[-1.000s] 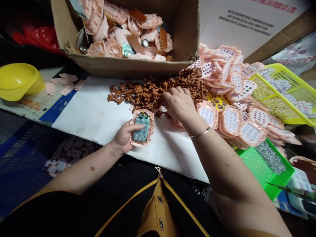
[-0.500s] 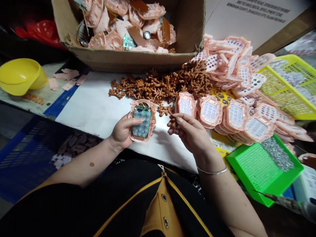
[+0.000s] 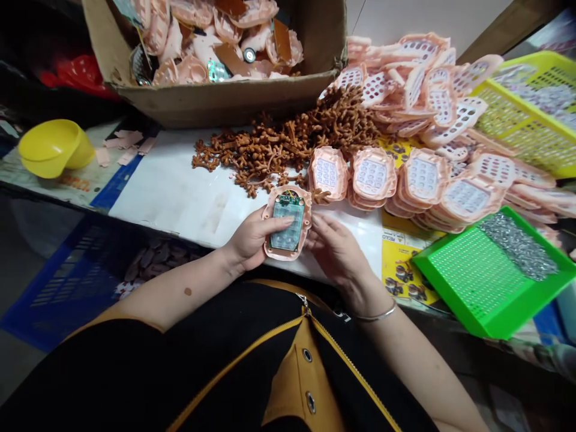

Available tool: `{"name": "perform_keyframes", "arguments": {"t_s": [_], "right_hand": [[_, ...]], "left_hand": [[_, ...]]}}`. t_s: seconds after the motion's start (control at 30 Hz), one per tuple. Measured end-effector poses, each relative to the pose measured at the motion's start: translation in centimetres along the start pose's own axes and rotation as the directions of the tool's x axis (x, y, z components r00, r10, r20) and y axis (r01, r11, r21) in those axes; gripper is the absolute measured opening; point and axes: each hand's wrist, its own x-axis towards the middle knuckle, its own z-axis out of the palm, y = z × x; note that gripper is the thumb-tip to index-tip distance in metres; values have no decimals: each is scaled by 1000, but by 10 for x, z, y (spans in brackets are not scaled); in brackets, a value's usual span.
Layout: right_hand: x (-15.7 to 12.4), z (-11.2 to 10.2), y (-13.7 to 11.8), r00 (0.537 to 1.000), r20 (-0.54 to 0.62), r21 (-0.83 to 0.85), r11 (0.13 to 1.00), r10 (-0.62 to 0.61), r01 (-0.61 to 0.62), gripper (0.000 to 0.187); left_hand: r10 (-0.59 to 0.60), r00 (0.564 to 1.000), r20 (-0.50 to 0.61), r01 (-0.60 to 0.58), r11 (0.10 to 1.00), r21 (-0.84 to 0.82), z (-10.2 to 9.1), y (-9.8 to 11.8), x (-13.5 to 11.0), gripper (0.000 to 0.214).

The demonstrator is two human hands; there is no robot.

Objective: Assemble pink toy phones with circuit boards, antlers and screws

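My left hand point(image 3: 252, 239) grips a pink plastic shell point(image 3: 288, 255), with the thumb lying over the green circuit board point(image 3: 288, 227) set inside it. Some thin wires show at the shell's top opening. My right hand point(image 3: 338, 255) is at the shell's right edge, fingers curled in and partly hidden. Just above those fingers a small brown branched piece point(image 3: 320, 195) shows; whether they hold it I cannot make out. Beyond the shell lies a heap of brown branched plastic pieces point(image 3: 274, 147).
A cardboard box point(image 3: 216, 99) of pink parts stands behind. On the right are stacked pink shells with white keypads point(image 3: 374, 174), loose pink covers point(image 3: 423, 84), a yellow basket point(image 3: 526, 132) and a green tray point(image 3: 463, 276) with screws. A yellow bowl point(image 3: 54, 147) sits left.
My right hand has come in to the shell's right edge; before, it was apart, pinching a brown piece. The shell sits a little further right, and the camera view has shifted.
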Motion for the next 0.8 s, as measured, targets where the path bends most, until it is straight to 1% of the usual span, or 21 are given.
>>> {"name": "perform_keyframes", "arguments": {"t_s": [0.07, 0.23, 0.3, 0.37, 0.4, 0.47, 0.57, 0.67, 0.8], "right_hand": [[-5, 2, 8, 998, 13, 46, 997, 55, -55, 39], [-8, 1, 15, 997, -76, 77, 997, -21, 26, 37], [-7, -3, 13, 987, -125, 69, 991, -103, 112, 34], [-6, -10, 9, 959, -178, 21, 973, -221, 228, 32], [-6, -14, 5, 943, -186, -17, 961, -275, 276, 31], [-7, -23, -2, 929, -155, -95, 941, -336, 325, 30], [-10, -32, -8, 938, -64, -189, 927, -341, 324, 26], [-12, -35, -9, 930, -5, -256, 899, -368, 354, 20], [-12, -35, -9, 921, 66, -306, 870, -385, 386, 16]], "left_hand": [[5, 1000, 5, -5, 1000, 18, 2, -2, 1, 35], [4, 999, 35, -5, 1000, 27, 5, -2, 0, 36], [-17, 999, 46, 15, 999, 37, 4, -1, -2, 36], [-68, 996, 65, 64, 997, 53, 0, 1, -4, 36], [-99, 992, 73, 94, 993, 64, -2, 2, -4, 34], [-147, 986, 80, 140, 986, 91, -7, 4, -5, 32], [-191, 975, 112, 176, 976, 132, -12, 3, -5, 33], [-224, 960, 170, 196, 966, 168, -11, 1, -4, 38], [-260, 950, 173, 224, 953, 203, -8, 0, -4, 36]]}}
